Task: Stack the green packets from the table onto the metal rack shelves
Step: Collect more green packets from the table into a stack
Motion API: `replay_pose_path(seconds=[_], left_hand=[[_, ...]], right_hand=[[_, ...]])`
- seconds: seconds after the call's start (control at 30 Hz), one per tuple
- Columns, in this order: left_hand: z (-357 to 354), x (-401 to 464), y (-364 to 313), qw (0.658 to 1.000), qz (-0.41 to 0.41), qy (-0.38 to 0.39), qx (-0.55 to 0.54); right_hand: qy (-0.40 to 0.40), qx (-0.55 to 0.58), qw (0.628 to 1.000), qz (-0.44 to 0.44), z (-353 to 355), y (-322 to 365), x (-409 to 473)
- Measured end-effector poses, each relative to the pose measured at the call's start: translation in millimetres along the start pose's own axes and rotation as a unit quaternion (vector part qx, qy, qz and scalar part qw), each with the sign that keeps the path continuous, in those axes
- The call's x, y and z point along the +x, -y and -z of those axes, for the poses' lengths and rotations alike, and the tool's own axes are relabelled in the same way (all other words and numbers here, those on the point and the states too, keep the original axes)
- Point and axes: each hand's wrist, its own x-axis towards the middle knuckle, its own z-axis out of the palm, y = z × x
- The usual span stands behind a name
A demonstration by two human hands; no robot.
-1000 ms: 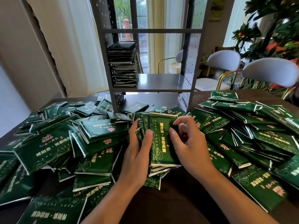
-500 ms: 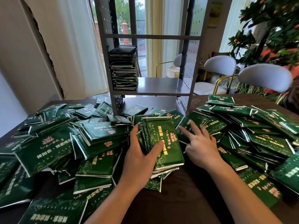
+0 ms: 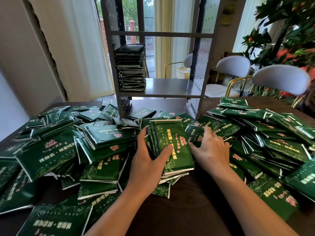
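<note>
Green packets with gold print lie heaped over the dark table (image 3: 196, 193). At the centre my left hand (image 3: 150, 160) grips a gathered bundle of packets (image 3: 172, 143), thumb across the top packet and fingers along its left edge. Just to the right, my right hand (image 3: 211, 149) pinches a single packet (image 3: 195, 135) next to the bundle. The grey metal rack (image 3: 170, 87) stands behind on the table. On the left end of its lower shelf rests a tall stack of packets (image 3: 131, 68).
Loose packet heaps fill the left side (image 3: 54, 150) and the right side (image 3: 272, 133) of the table. Two white chairs (image 3: 279, 79) and a potted plant (image 3: 289, 31) stand beyond the right edge. Curtains and a window lie behind the rack.
My right hand left the bundle, reached right over the pile and now pinches a single packet. My left hand kept hold of the bundle. The view tilted slightly down.
</note>
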Motion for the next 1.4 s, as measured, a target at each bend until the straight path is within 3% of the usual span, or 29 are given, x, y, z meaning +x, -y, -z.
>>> replay_pose_path(seconds=[0.17, 0.4, 0.5, 0.63, 0.7, 0.77, 0.83, 0.9, 0.97, 1.1, 1.2, 1.27, 1.33, 1.4], left_hand=[[0.7, -1.5, -0.1, 1.000, 0.007, 0.001, 0.001], [1.2, -2.7, -3.5, 1.000, 0.014, 0.011, 0.011], [1.8, -3.0, -3.8, 1.000, 0.018, 0.008, 0.014], [1.4, -3.9, -6.2, 0.999, 0.027, 0.009, 0.022], [1.2, -2.7, -5.8, 0.999, 0.031, 0.010, 0.026], [1.3, -0.7, -4.2, 0.999, 0.031, 0.010, 0.024], [0.3, 0.6, -2.1, 0.999, 0.033, 0.001, 0.016], [-1.7, 1.2, -0.9, 0.999, 0.035, -0.008, 0.015], [-2.4, -0.5, -2.1, 0.999, 0.036, -0.012, -0.003], [-2.9, -1.6, -3.0, 0.999, 0.029, -0.006, -0.032], [-1.1, -0.3, -3.9, 1.000, 0.028, -0.003, 0.009], [0.0, 1.4, -3.1, 0.999, 0.034, -0.008, 0.023], [0.5, 2.6, -3.5, 0.999, 0.043, -0.007, 0.025], [0.1, 1.7, -3.5, 0.999, 0.045, -0.004, 0.021]], right_hand=[[-0.050, 0.232, 0.971, 0.025, 9.7, -1.9, -7.0], [-0.071, 0.485, 0.869, -0.062, 23.7, -1.7, -3.5], [-0.048, 0.578, 0.802, -0.144, 25.5, -5.2, 0.1], [0.028, 0.745, 0.630, -0.220, 34.0, -5.5, 3.7], [0.066, 0.771, 0.607, -0.180, 36.4, -2.8, 2.2], [0.105, 0.760, 0.632, -0.109, 37.7, 2.3, -4.5], [0.135, 0.718, 0.682, -0.032, 38.3, 6.6, -12.2], [0.145, 0.664, 0.733, 0.036, 37.4, 7.7, -16.9], [0.141, 0.634, 0.757, 0.072, 37.8, 8.7, -19.6], [0.136, 0.564, 0.808, 0.101, 38.0, 8.5, -20.9], [0.168, 0.545, 0.813, 0.114, 38.6, 11.0, -21.9], [0.153, 0.543, 0.822, 0.076, 40.4, 10.5, -19.9], [0.091, 0.483, 0.870, 0.027, 40.2, 4.0, -14.5], [0.042, 0.312, 0.949, 0.027, 40.4, -5.8, -8.3]])
